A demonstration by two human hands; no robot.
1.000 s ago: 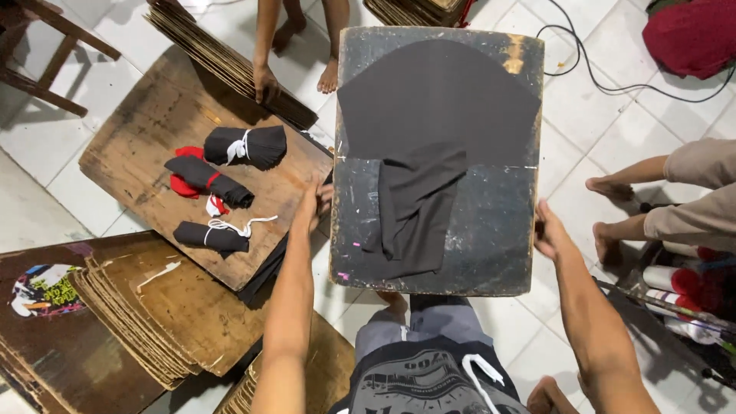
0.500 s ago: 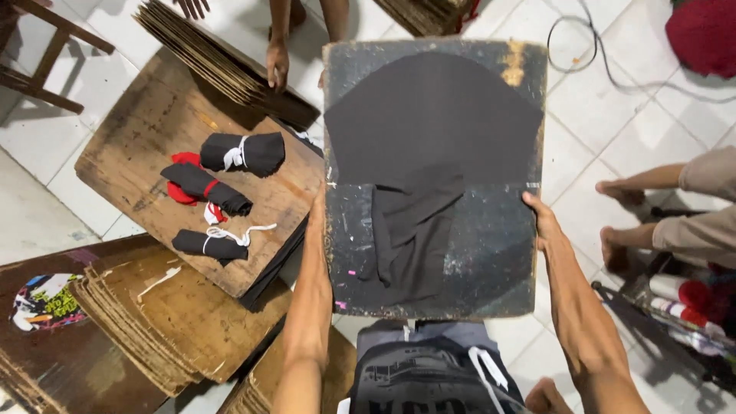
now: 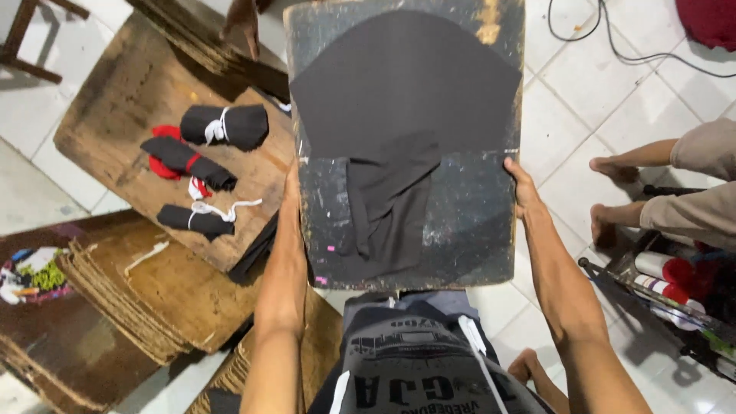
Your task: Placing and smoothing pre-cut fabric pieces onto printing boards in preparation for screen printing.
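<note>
I hold a worn black board [image 3: 468,230] flat in front of me, with a black cloth [image 3: 402,100] spread over it and a folded strip of the cloth hanging down its middle. My left hand [image 3: 292,192] grips the board's left edge about halfway along. My right hand [image 3: 521,188] grips the right edge at the same height. Left of the board, three rolled black bundles [image 3: 226,125] tied with white and red strips lie on a wooden board [image 3: 115,100].
Stacks of brown boards [image 3: 115,307] lie at lower left. Another person's hand [image 3: 244,23] rests on a stack at the top. A seated person's feet [image 3: 613,169] and legs are at right, beside a rack with rolls [image 3: 675,280]. A cable [image 3: 613,46] crosses the tiled floor.
The board has come closer to me and shifted left in view. Both my hands slid forward along its side edges. The other person's hand moved up out of the picture's middle.
</note>
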